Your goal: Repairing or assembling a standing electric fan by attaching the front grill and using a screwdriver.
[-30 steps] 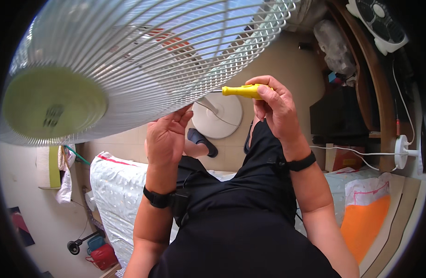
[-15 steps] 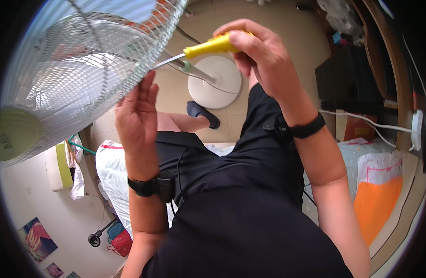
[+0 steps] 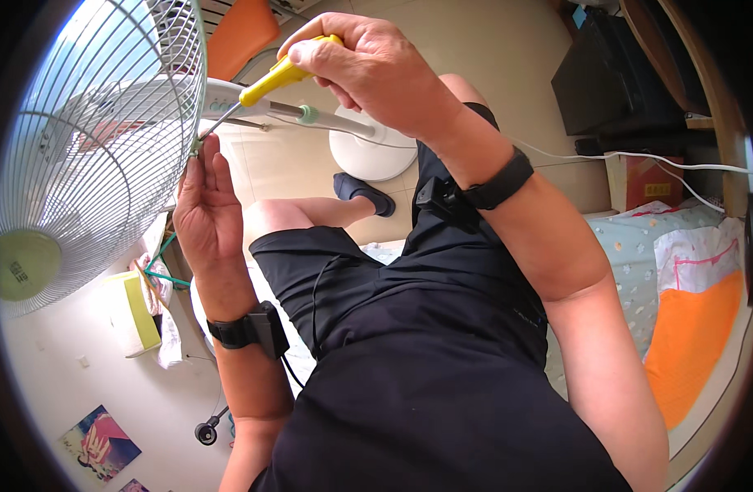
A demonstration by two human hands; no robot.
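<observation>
A yellow-handled screwdriver [image 3: 270, 83] is gripped in my right hand [image 3: 380, 74], its shaft slanting down to the left. The tip meets the rim of a standing fan's wire guard [image 3: 106, 176], beside a small fastening [image 3: 196, 148]. Just below that spot is my left hand [image 3: 210, 215], palm showing, with thumb and fingertips pinched at the guard's edge. Whether a small part sits between those fingertips is too small to tell. The round hub badge [image 3: 28, 264] is pale green. Behind the guard runs the fan's white body [image 3: 220, 96], with its pole leading to a round white base [image 3: 368, 156].
An orange chair [image 3: 241, 37] stands beyond the fan. At the right are a dark flat box-shaped object [image 3: 618, 78], a red box [image 3: 645, 182] and a white cable [image 3: 639, 156]. I sit on a bed with a patterned sheet [image 3: 639, 238]. My socked foot [image 3: 364, 194] is near the base.
Both hands and the screwdriver have shifted left in the picture along with the fan's rim. The fan guard shows sharper and more face-on. The screwdriver is still at the rim.
</observation>
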